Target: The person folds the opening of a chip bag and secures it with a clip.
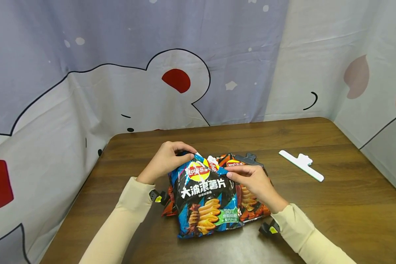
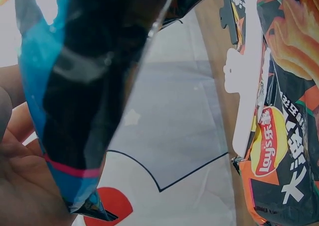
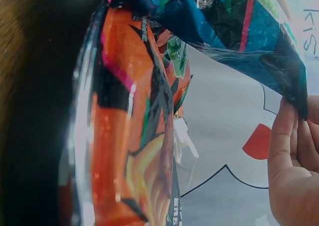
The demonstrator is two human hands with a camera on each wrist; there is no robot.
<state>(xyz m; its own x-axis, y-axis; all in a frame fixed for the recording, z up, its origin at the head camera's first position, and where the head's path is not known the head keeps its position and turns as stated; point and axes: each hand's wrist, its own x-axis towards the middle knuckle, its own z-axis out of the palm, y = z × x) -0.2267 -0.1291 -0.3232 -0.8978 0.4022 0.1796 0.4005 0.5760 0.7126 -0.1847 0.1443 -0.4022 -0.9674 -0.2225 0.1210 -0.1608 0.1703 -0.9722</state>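
Note:
A blue-and-black Lay's chip bag (image 1: 204, 198) stands tilted above the table, its printed front facing me. My left hand (image 1: 168, 163) pinches its top left corner between thumb and fingers. At the top right corner, my right hand (image 1: 254, 179) pinches the bag in the same way. The top edge between the hands looks folded over. Behind it lie orange chip bags (image 1: 250, 205), partly hidden. A white sealing clip (image 2: 246, 86) grips the top of one orange bag (image 2: 294, 151), and a dark grey clip (image 1: 249, 159) sits on another.
Another white sealing clip (image 1: 301, 164) lies loose on the brown wooden table (image 1: 343, 205), right of the bags. A printed curtain (image 1: 237, 66) hangs behind the table's far edge. A wrist camera (image 1: 268, 229) is strapped near my right sleeve.

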